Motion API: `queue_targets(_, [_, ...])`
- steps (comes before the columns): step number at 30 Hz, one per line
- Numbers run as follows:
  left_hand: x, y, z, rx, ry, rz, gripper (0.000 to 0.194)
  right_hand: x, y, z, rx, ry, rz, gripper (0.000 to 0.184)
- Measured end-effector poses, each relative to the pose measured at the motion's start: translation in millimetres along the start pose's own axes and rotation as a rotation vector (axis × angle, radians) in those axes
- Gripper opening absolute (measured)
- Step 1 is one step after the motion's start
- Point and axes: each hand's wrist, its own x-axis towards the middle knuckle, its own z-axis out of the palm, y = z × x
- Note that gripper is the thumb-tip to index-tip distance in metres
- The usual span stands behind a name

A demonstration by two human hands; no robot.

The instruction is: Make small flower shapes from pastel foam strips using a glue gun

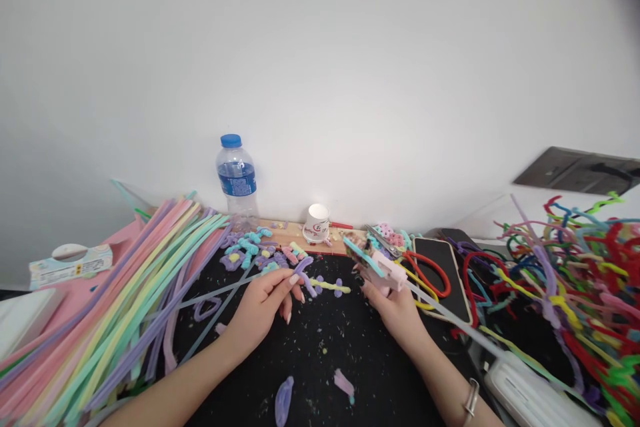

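My left hand (265, 303) pinches a small piece made of purple and yellow pipe cleaner (320, 283) just above the black mat (320, 353). My right hand (393, 307) is wrapped around a pink glue gun (383, 268), whose nozzle points left toward that piece. The gun's white cord (450, 317) trails off to the right. The two hands are a short gap apart.
A thick bundle of pastel pipe cleaners (115, 293) lies at left, a tangle of bright ones (570, 273) at right. Small finished shapes (255, 250), a water bottle (237, 180), a paper cup (317, 221), a phone (440, 267) and a tissue box (70, 263) sit behind.
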Motion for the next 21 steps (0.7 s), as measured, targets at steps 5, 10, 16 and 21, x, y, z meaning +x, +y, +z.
queue_targets(5, [2, -1, 0.0, -0.004, -0.013, 0.006, 0.028, -9, 5, 10, 0.284, -0.247, 0.207, 0.041])
queue_targets(10, [1, -3, 0.9, 0.011, -0.066, 0.035, 0.029, -11, 4, 14, 0.314, -0.362, 0.232, 0.043])
queue_targets(16, [-1, -2, 1.8, 0.051, -0.08, 0.036, 0.031, -11, 4, 15, 0.333, -0.345, 0.27, 0.047])
queue_targets(21, [-1, -2, 2.0, 0.074, -0.08, 0.041, 0.032, -12, 5, 16, 0.318, -0.353, 0.27, 0.047])
